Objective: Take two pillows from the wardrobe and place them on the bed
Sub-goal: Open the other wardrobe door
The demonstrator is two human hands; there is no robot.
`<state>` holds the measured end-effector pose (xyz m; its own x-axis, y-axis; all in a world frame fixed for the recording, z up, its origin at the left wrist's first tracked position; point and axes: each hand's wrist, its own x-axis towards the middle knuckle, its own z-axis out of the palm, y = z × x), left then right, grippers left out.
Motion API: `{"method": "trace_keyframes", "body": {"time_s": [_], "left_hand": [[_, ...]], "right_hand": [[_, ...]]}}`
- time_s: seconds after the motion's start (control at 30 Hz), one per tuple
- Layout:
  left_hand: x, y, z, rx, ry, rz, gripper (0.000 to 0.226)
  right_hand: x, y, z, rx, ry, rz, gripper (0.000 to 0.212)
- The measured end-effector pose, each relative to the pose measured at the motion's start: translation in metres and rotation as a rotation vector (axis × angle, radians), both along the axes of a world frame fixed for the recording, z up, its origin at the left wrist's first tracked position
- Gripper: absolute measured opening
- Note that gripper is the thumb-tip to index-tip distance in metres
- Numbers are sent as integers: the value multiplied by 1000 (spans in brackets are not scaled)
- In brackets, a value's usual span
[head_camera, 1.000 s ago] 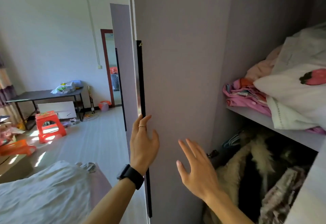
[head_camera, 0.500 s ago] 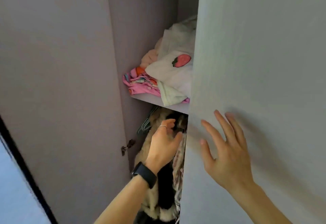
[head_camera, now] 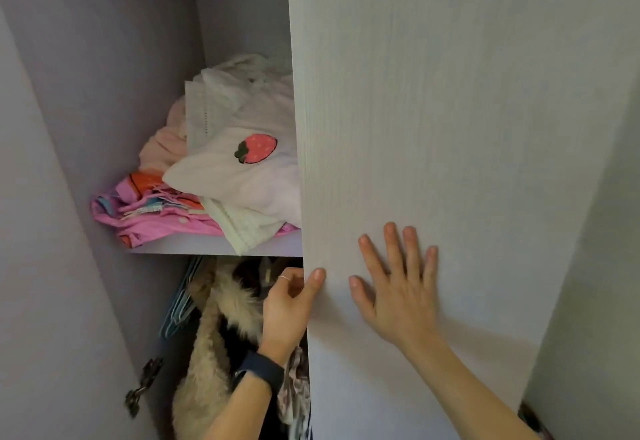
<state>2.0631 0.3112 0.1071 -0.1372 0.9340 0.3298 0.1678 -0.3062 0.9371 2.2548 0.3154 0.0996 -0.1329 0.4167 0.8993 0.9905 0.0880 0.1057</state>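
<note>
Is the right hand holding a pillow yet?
No, the right hand lies flat and open against the wardrobe door, holding nothing.

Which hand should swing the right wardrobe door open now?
Left. The left hand already hooks its fingers round the right door edge; the right hand only lies flat on the face.

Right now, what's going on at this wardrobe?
A person is opening the wardrobe to get at what's inside. The left hand hooks round the edge of the right door, thumb on its front, while the right hand lies flat and open against the door's face. The left side already stands open, showing a shelf piled with folded linen, including a white piece with a strawberry. Furry coats hang below. Nothing has been taken out yet.
</note>
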Motion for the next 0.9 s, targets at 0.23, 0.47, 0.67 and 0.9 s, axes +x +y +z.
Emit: {"method": "trace_keyframes", "body": {"time_s": [0.23,0.47,0.67,0.9], "left_hand": [[-16,-6,3,-45,5,-98,42],[-28,-73,10,-141,-200,-361,36],[-28,-142,10,-183,-152,-620,30],[7,-184,13,-153,-167,-954,17]], "right_hand": [[-15,-27,6,-113,94,-16,72],[-23,-93,-32,-260,286,88,64],[-39,-187,-65,-349,600,346,82],[-26,-271,-84,-239,772,432,73]]}}
